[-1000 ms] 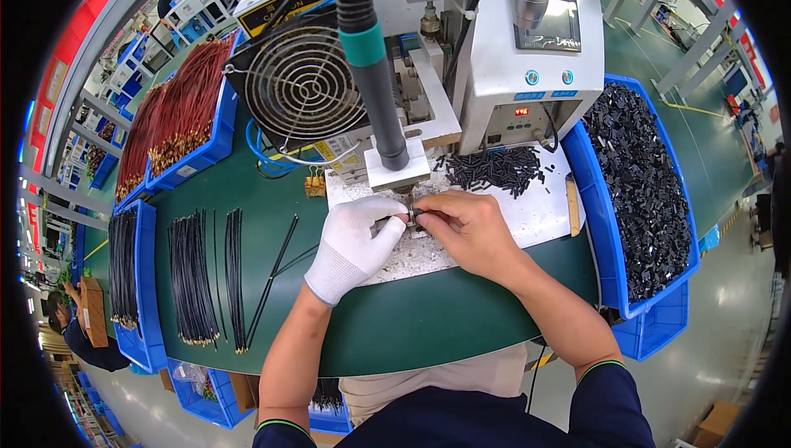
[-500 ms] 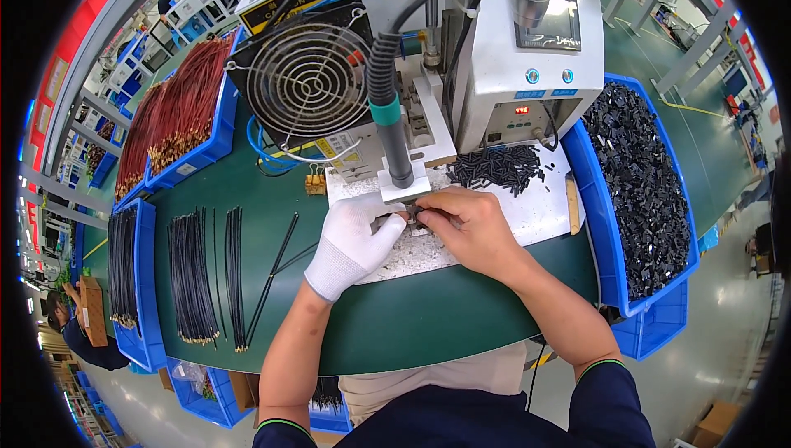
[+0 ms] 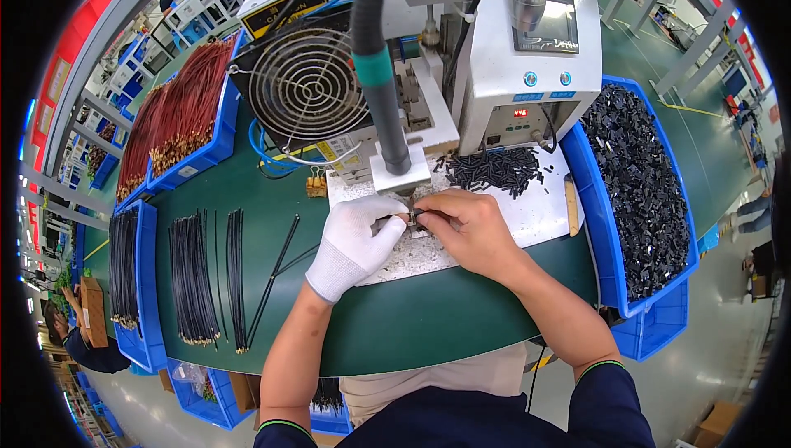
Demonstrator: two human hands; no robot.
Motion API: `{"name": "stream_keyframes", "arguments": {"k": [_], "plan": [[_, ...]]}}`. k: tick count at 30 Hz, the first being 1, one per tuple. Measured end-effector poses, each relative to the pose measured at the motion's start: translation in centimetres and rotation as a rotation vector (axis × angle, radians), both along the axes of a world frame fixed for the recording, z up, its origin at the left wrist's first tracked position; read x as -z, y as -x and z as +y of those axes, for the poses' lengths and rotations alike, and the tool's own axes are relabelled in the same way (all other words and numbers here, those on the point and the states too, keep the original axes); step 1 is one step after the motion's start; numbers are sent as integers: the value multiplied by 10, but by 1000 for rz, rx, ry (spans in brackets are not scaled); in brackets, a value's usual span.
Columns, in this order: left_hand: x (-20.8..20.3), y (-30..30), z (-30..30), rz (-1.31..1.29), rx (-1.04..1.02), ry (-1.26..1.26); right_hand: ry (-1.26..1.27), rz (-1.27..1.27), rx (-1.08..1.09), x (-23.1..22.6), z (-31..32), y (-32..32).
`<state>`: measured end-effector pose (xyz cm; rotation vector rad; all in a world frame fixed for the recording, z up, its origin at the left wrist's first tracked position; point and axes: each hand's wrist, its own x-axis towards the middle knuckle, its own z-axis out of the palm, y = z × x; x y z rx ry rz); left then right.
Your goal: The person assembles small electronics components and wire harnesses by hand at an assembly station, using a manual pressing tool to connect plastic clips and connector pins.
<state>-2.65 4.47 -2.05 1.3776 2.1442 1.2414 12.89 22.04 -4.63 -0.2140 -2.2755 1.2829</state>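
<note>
My left hand (image 3: pixel 356 238), in a white glove, is closed in a pinch at the middle of the work area. A thin black cable (image 3: pixel 298 259) runs from the left under this hand; the part in the fingers is hidden. My bare right hand (image 3: pixel 470 230) faces it, thumb and forefinger closed on a small black piece (image 3: pixel 418 212). Both sets of fingertips nearly meet over a small metal fixture (image 3: pixel 418 228), which they partly cover. Just above them hangs a grey tube with a green band (image 3: pixel 377 69), ending in a white block (image 3: pixel 401 173).
A pile of short black sleeves (image 3: pixel 498 170) lies behind my right hand. Black cables (image 3: pixel 194 279) lie in rows at left. Blue bins hold red cables (image 3: pixel 185 90) and black parts (image 3: pixel 634 193). A fan (image 3: pixel 309 86) and a white machine (image 3: pixel 535 77) stand behind.
The tube and its white block have risen and shifted slightly left, away from the fingertips. Both hands have stayed almost in place, still pinched together at the fixture.
</note>
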Motion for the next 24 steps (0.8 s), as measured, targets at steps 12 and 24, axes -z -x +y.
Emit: {"name": "stream_keyframes", "arguments": {"k": [12,24], "plan": [[-8,-4,1,-97,-15,45,-6,-2,5,-1,0,0],[-9,-5,-5,61,26,-39,-136,94,25,3,-2,-5]]}}
